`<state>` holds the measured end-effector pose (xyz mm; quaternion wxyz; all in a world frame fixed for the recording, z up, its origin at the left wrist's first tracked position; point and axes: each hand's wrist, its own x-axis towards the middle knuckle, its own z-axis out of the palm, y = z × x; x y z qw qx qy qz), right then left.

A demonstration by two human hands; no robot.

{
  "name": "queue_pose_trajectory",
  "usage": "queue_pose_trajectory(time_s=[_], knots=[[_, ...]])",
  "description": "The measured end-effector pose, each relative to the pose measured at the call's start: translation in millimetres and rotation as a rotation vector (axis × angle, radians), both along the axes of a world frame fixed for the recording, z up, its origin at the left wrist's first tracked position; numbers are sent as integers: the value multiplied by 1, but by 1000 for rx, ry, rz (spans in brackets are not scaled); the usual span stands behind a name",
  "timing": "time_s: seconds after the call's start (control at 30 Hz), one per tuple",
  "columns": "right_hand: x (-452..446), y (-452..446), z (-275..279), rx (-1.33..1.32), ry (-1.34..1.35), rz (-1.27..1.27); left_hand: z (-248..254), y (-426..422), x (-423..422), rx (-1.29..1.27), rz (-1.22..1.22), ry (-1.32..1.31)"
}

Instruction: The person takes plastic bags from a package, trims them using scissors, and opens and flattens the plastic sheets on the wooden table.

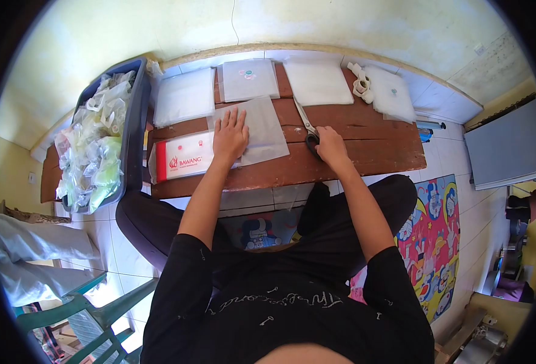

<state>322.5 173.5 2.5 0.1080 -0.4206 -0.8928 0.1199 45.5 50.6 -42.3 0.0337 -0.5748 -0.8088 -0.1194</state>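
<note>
On the brown wooden bench, my left hand lies flat with its fingers spread. It rests across the edge of a clear plastic sheet and a packet with red "BAWANG" print. My right hand has its fingers closed round the black handle of the scissors, whose blades point away toward the back. Behind them, stacks of clear plastic bags and white sheets lie in a row, with a sheet bearing small stickers between them.
A dark tub full of plastic bags stands at the left. White rolls sit beside another bag stack at the right. A green chair is at lower left, a colourful mat at right.
</note>
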Motion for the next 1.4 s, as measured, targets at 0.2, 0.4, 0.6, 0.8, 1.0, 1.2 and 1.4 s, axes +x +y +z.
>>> queue_pose_trajectory(time_s=[0.2,0.4,0.6,0.8,1.0,1.2,1.4], knots=[[2,-19,2,-29,-134,-11,2,0,1,-5,13,11],[24,-45,-2,-40,30,28,0,0,1,-6,10,21],[36,-95,6,2,171,66,-3,1,0,17,7,7],[47,-134,25,16,108,36,-2,-1,1,19,9,-10],[48,-155,13,13,64,18,-5,2,1,8,12,9],[46,-163,14,-13,70,-46,-3,0,0,18,12,20],[47,-167,11,25,84,-78,1,-1,2,3,16,-2]])
